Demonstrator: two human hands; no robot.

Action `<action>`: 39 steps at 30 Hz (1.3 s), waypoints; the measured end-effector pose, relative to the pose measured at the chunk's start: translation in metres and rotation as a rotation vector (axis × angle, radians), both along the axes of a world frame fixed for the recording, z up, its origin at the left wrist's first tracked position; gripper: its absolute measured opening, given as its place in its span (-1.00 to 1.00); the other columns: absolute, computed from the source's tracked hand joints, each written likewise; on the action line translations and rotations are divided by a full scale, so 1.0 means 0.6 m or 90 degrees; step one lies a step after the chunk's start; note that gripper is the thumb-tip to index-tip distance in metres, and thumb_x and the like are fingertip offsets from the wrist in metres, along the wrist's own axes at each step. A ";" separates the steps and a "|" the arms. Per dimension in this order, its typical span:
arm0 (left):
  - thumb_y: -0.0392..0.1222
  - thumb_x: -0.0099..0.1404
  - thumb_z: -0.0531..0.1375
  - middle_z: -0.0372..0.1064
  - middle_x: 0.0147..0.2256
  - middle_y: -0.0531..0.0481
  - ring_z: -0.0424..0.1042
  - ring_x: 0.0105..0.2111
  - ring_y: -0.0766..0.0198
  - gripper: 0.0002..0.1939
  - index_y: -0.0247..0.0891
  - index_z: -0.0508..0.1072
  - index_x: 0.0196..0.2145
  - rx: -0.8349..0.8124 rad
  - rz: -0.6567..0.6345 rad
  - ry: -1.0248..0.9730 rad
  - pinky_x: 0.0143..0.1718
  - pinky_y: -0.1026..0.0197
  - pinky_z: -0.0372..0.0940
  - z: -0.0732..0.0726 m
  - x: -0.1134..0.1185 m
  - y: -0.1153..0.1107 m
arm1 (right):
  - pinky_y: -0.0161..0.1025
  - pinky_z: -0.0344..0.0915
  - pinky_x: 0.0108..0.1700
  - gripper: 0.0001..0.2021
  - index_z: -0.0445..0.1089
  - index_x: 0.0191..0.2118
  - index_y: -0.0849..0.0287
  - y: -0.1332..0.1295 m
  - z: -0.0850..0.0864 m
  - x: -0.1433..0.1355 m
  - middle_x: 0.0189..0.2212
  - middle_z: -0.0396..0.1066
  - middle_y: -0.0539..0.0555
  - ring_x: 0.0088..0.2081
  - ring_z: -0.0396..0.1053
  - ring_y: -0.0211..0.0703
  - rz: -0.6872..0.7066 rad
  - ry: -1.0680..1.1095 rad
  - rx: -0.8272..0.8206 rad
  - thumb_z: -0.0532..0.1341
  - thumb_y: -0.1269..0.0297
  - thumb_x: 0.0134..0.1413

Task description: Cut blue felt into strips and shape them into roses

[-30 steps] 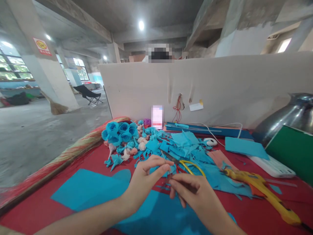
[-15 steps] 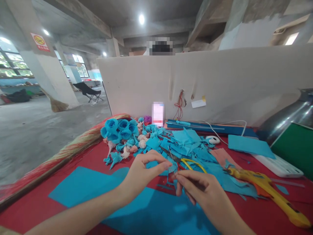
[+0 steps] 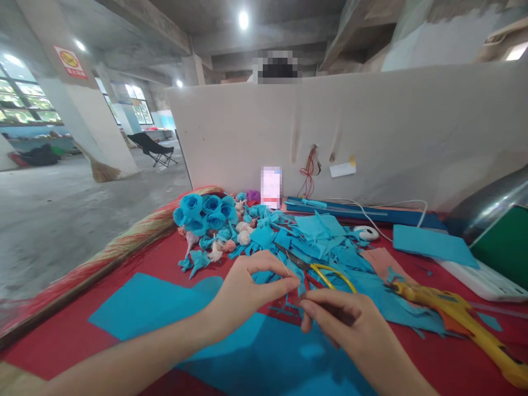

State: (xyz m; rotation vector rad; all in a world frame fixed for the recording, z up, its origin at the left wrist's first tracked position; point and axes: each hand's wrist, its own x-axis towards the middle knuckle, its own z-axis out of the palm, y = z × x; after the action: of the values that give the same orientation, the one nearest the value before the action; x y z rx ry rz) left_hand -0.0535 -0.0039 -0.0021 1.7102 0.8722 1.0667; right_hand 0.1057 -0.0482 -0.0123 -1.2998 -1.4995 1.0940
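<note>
- One sign (image 3: 71, 62) marks the pillar (image 3: 93, 110): a round symbol on yellow above a red band, its lettering too small to read.
- One phone (image 3: 271, 187) stands upright near the partition (image 3: 231, 126), its screen blurred out.
- One white card (image 3: 342, 168) is on the partition; any writing is too small to read.
- Two bare hands work close together above the red worktop (image 3: 437, 355), apart from each other.
- Left hand (image 3: 264, 280): thumb and forefinger narrow, pinching one thin pale strand (image 3: 284, 261) that slants up toward the scissors.
- Right hand (image 3: 342, 319): fingers drawn together just beside the left fingertips; whether they grip anything, I cannot tell.
- One pair of scissors (image 3: 303, 265), yellow-handled, lies beyond the hands on many blue scraps (image 3: 319, 226), too jumbled to count.
- About six blue paper roses (image 3: 192, 203) cluster at left.
- One yellow glue gun (image 3: 466, 311) lies right of the right hand.
- One salmon sheet (image 3: 379, 261) lies partly under blue paper.
- One white power bank (image 3: 487, 281) sits partly under one blue stack (image 3: 435, 245).
</note>
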 end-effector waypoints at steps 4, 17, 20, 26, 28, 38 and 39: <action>-0.23 0.09 0.26 0.40 -0.48 0.01 0.32 -0.36 0.24 -0.94 -0.23 0.52 -0.51 -0.006 -0.006 -0.008 -0.29 0.24 0.22 -0.001 0.000 -0.003 | -0.37 0.04 -0.61 -0.74 0.39 -0.60 0.16 0.001 -0.003 0.000 -0.68 0.34 -0.04 -0.67 0.01 -0.39 0.019 -0.002 0.000 0.14 0.13 -0.07; -0.20 0.09 0.26 0.39 -0.50 0.07 0.34 -0.43 0.30 -0.92 -0.18 0.51 -0.53 0.015 0.047 0.003 -0.09 0.15 0.16 0.021 -0.014 0.007 | -0.37 0.03 -0.61 -0.71 0.38 -0.60 0.15 0.004 -0.015 -0.002 -0.68 0.33 -0.04 -0.68 0.07 -0.38 0.043 -0.067 0.032 0.12 0.13 -0.01; -0.17 0.08 0.27 0.41 -0.49 0.05 0.35 -0.43 0.28 -0.93 -0.18 0.53 -0.51 0.003 0.047 0.010 -0.25 0.21 0.25 0.022 -0.017 0.010 | -0.37 0.07 -0.59 -0.70 0.38 -0.61 0.15 0.008 -0.022 0.000 -0.69 0.33 -0.04 -0.65 0.15 -0.34 0.046 -0.079 0.056 0.11 0.12 0.00; -0.17 0.09 0.26 0.47 -0.46 0.05 0.42 -0.37 0.23 -0.92 -0.18 0.54 -0.49 -0.013 0.036 0.028 -0.35 0.27 0.30 0.033 -0.023 0.018 | -0.34 0.19 -0.47 -0.70 0.38 -0.57 0.15 0.015 -0.015 0.011 -0.62 0.41 0.00 -0.52 0.30 -0.25 0.073 -0.122 0.054 0.09 0.13 0.04; -0.16 0.09 0.26 0.47 -0.48 0.04 0.41 -0.40 0.24 -0.91 -0.18 0.54 -0.50 0.006 0.032 0.061 -0.36 0.26 0.30 0.035 -0.025 0.021 | -0.33 0.20 -0.47 -0.69 0.38 -0.58 0.16 0.018 -0.011 0.014 -0.62 0.41 0.01 -0.52 0.31 -0.24 0.097 -0.136 0.043 0.07 0.14 0.04; -0.22 0.02 0.29 0.41 -0.59 0.05 0.36 -0.47 0.23 -0.98 -0.15 0.56 -0.52 0.021 -0.004 0.112 -0.23 0.14 0.29 0.034 -0.025 0.021 | -0.31 0.24 -0.44 -0.70 0.39 -0.57 0.18 0.021 -0.007 0.012 -0.59 0.44 0.06 -0.49 0.36 -0.21 0.211 -0.144 -0.015 0.06 0.18 0.02; -0.22 0.02 0.29 0.41 -0.59 0.06 0.36 -0.48 0.25 -0.97 -0.14 0.55 -0.54 0.025 -0.005 0.112 -0.16 0.11 0.27 0.035 -0.025 0.021 | -0.30 0.24 -0.44 -0.70 0.39 -0.57 0.18 0.021 -0.007 0.013 -0.60 0.43 0.06 -0.49 0.35 -0.20 0.206 -0.151 -0.017 0.06 0.17 0.02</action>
State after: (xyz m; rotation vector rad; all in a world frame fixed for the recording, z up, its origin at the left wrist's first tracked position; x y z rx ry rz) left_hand -0.0686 0.0086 0.0188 1.8599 0.9588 0.9431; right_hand 0.1136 -0.0354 -0.0165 -1.2680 -1.9276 1.1965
